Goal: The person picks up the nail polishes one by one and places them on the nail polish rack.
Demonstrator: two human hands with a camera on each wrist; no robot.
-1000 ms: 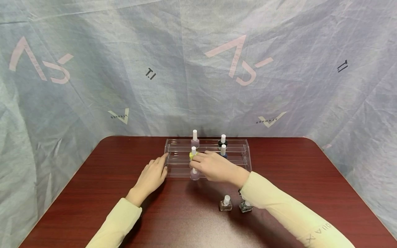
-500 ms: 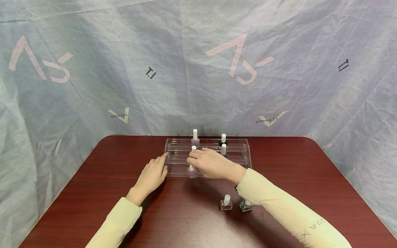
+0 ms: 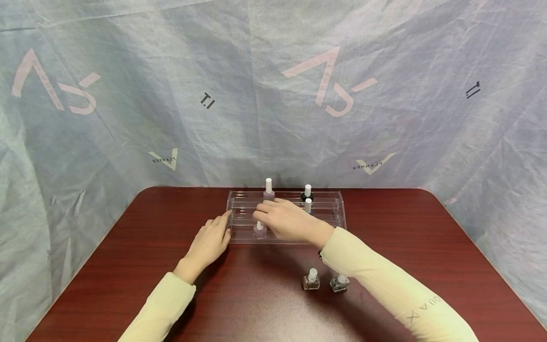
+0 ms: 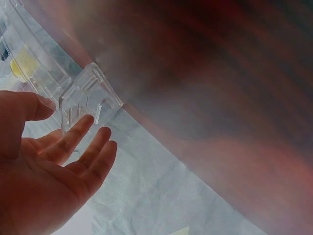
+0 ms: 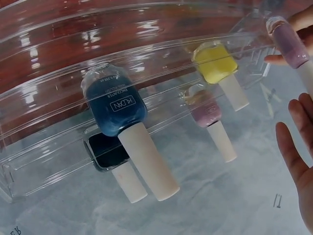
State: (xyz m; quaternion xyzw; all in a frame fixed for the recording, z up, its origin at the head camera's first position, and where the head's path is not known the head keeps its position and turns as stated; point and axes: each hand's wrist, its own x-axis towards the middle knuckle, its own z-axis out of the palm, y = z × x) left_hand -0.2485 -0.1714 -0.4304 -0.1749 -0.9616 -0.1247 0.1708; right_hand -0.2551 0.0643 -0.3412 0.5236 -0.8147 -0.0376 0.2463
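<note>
My right hand (image 3: 290,219) pinches the white cap of a light purple nail polish bottle (image 3: 259,231), holding it upright over the front tier of a clear stepped rack (image 3: 325,205). In the right wrist view that same bottle (image 5: 289,43) shows at the right edge. My left hand (image 3: 207,242) touches the rack's left end with its fingers extended. On the rack stand a blue bottle (image 5: 115,100), a black bottle (image 3: 306,195), a second purple bottle (image 3: 268,194) and a yellow bottle (image 5: 215,62); my right hand hides the yellow one in the head view.
Two more nail polish bottles, one brownish (image 3: 311,282) and one dark glittery (image 3: 339,284), stand on the reddish-brown table (image 3: 248,304) near my right sleeve. A grey printed cloth (image 3: 256,118) hangs behind the table.
My right hand has moved left and slightly away from me, carrying the purple bottle along the front tier. It now covers the yellow bottle. My left hand stays put.
</note>
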